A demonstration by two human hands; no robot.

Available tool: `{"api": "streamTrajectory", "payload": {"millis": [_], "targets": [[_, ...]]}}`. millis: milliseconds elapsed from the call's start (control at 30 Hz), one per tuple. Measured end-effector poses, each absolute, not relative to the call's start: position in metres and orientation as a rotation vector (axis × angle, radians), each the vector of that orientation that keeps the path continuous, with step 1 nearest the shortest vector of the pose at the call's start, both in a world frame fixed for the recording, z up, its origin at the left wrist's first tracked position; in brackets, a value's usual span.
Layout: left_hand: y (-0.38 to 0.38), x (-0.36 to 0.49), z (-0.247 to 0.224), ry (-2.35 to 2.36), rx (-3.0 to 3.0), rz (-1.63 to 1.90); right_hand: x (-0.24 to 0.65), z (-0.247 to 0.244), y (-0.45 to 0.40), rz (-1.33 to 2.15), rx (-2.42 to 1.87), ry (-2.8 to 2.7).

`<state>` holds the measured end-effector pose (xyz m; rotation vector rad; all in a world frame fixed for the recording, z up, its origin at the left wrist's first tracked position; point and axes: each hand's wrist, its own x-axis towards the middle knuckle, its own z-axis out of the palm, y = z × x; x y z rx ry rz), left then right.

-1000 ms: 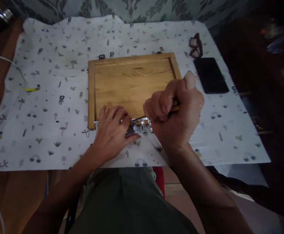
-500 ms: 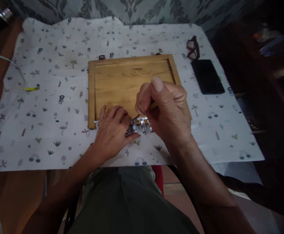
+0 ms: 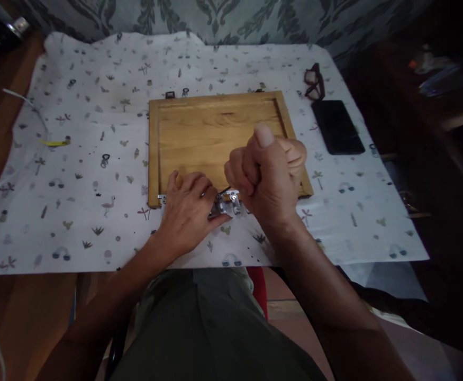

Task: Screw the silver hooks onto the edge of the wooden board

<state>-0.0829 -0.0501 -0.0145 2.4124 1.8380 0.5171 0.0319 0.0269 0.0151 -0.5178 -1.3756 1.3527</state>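
Observation:
A wooden framed panel (image 3: 199, 143) lies flat on the table, and a shiny metal hook rail (image 3: 233, 196) runs along its near edge. My left hand (image 3: 189, 211) is closed on this rail, fingers over the panel's edge and thumb on the near side below the hooks. My right hand (image 3: 271, 174) makes a fist around a screwdriver (image 3: 225, 190). Only its thin dark shaft shows, slanting down to the rail beside my left fingertips; the handle is hidden in the fist. Part of the rail is covered by both hands.
A black phone (image 3: 337, 127) and folded glasses (image 3: 314, 82) lie to the right on the patterned tablecloth (image 3: 116, 233). On the left are a yellow strip (image 3: 55, 142) and a white cable (image 3: 20, 98). Two small dark fittings, including a clasp (image 3: 170, 95), stick out from the panel's far edge.
My right fist has turned slightly around the screwdriver, its thumb more upright. The left hand keeps its place on the rail. The whole view has shifted a little.

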Motion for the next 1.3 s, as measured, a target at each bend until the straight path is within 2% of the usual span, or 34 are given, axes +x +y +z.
{"api": "streamTrajectory", "payload": {"millis": [867,1133,1300], "targets": [[-0.051,-0.084,-0.014,1.813,2.415,0.488,0.023,0.022,0.015,1.221,-0.638,-1.258],[-0.050,-0.084,-0.015,1.830,2.423,0.486,0.039,0.055,0.008,1.025,-0.551,-1.204],[-0.053,-0.088,-0.011,1.813,2.424,0.546,0.060,0.056,0.007,1.131,-0.516,-1.136]]}}
